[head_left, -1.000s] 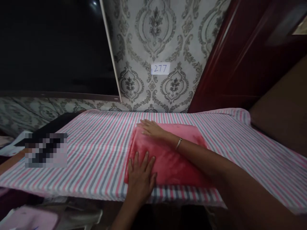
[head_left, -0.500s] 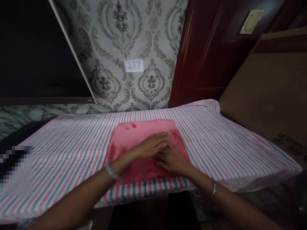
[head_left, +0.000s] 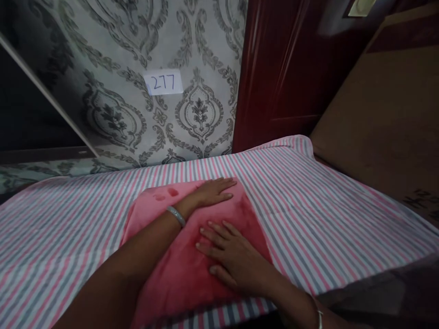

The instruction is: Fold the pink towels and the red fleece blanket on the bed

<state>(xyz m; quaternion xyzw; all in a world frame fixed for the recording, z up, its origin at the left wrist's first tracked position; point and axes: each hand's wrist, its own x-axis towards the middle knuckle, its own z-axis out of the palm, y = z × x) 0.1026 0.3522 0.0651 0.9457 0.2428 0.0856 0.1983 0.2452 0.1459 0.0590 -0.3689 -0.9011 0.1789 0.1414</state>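
Observation:
A folded pink plush cloth (head_left: 185, 269) lies flat on a striped sheet (head_left: 302, 205), its pile marked by darker red patches. Near its far right corner my left hand (head_left: 214, 192) rests palm down, fingers stretched out. Closer to me, my right hand (head_left: 236, 260) lies spread on the cloth's right half. Both hands press on the surface without grasping it. The left forearm crosses the cloth and hides part of its left side.
Behind the sheet stands a patterned wall with a paper label reading 277 (head_left: 164, 82). A dark screen (head_left: 34, 109) is at the left. On the right are a dark red door panel (head_left: 274, 77) and a large cardboard box (head_left: 387, 119).
My hands, close together before, are now apart: the left has moved to the cloth's far edge, the right has spread its fingers nearer me. The view has shifted closer.

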